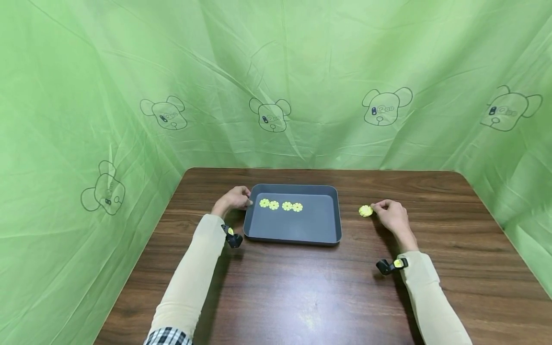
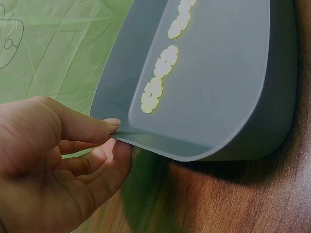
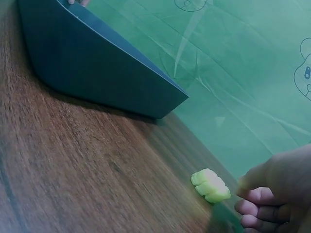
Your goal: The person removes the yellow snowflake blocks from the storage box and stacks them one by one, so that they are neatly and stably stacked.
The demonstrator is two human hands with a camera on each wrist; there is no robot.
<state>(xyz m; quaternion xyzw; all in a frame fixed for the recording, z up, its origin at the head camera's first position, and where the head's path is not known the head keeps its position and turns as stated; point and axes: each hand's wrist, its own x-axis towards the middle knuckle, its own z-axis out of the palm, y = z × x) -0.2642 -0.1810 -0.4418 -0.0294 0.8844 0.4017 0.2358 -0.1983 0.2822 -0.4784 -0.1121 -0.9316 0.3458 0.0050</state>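
Note:
A dark grey rectangular tray [image 1: 297, 225] lies on the table, and my left hand [image 1: 236, 197] pinches its left rim between thumb and fingers, close to a corner [image 2: 116, 135]. Inside, two pairs of flat yellow flower-shaped pieces [image 1: 264, 203] form a row along the back left. To the right of the tray, a small stack of similar yellow flower pieces [image 3: 210, 185] sits on the wood. My right hand [image 1: 391, 214] is just right of this stack, its fingers loosely bent and the fingertips close beside the stack, with a narrow gap in the right wrist view.
The brown wooden table [image 1: 297, 287] extends in front of the tray and to both sides. Behind and beside it hangs a green cloth [image 1: 319, 57] with drawn bear heads. Each forearm wears a black wrist camera [image 1: 233, 238].

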